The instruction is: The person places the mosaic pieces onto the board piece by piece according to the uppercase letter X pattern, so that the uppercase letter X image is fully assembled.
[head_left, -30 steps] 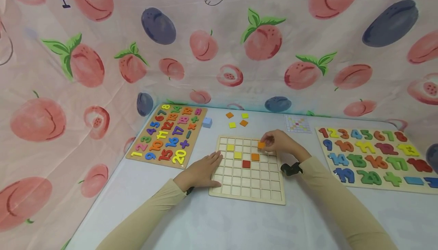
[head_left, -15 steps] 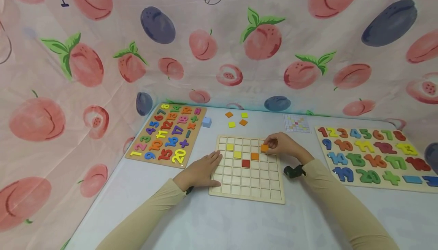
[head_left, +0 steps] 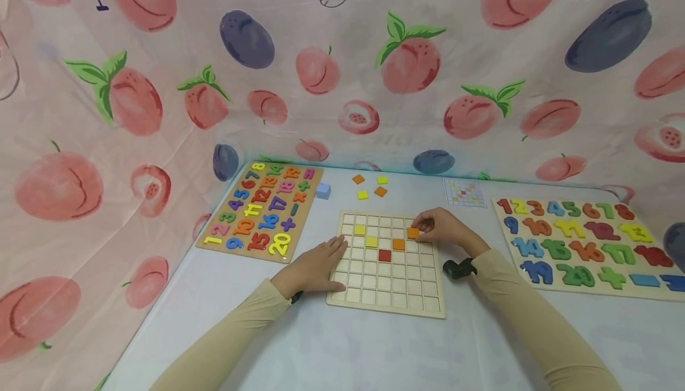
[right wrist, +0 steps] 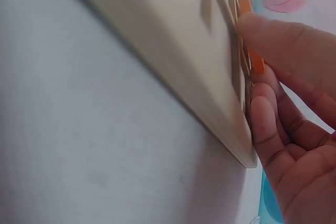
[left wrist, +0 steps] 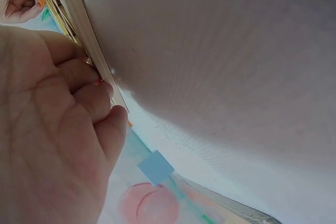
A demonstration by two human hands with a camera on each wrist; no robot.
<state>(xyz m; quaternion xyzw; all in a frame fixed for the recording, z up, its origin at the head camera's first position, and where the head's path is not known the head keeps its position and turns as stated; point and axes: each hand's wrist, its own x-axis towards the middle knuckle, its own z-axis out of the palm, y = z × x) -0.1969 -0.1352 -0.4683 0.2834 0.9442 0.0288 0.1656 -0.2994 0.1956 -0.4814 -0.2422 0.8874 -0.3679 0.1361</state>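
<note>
While the left hand (head_left: 314, 267) rests splayed on the grid board (head_left: 399, 273), the right hand (head_left: 443, 225) pinches an orange tile (head_left: 412, 233).

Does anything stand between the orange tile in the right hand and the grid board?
Nothing visible does. The right hand pinches the held tile against or just above the grid board; a neighbouring orange tile lies in another cell.
</note>
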